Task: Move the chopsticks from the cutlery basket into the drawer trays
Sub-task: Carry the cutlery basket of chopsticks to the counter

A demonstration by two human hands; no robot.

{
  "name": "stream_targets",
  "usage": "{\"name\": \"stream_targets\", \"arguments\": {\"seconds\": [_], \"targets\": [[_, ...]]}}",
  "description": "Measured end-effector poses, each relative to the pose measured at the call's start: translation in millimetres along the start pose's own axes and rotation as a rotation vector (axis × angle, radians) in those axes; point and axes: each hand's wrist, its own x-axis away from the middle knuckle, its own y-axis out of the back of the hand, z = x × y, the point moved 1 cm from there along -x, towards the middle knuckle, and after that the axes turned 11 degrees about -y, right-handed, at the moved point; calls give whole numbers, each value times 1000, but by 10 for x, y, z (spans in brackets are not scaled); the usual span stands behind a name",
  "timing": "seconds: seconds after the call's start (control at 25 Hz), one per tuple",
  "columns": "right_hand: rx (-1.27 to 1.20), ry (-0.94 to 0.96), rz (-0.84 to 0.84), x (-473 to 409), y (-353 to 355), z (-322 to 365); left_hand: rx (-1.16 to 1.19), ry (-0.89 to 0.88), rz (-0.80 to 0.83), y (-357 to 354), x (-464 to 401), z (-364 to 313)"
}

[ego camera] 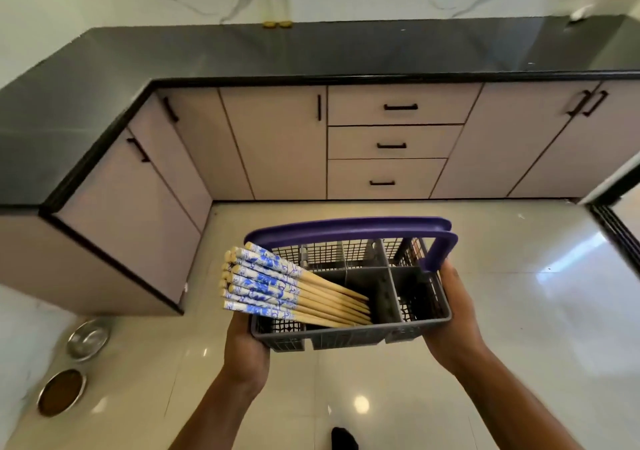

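Your left hand (246, 345) and right hand (450, 314) grip the grey cutlery basket (349, 340), fingers closed around its ends; blue-patterned chopsticks (277, 285) lean out leftward.

Bright daylight from right, glare on floor tiles (568, 259), strong fisheye bend at edges, slight softness

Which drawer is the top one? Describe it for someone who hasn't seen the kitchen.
Under the long black countertop, between the pale cabinet doors, sits a stack of three closed drawers. The top drawer lies directly beneath the counter edge, the widest-looking of the three, with a short black handle.
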Motion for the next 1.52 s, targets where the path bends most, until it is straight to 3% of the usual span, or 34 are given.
{"name": "stream_targets", "arguments": {"seconds": [0.68,1.52], "targets": [[-107,59,-142,-1538,398,1325,-94,137,176,-1551,-1863,404],[-111,183,-151,-5124,240,3984,-108,22,301,-3636,-5959,947]]}}
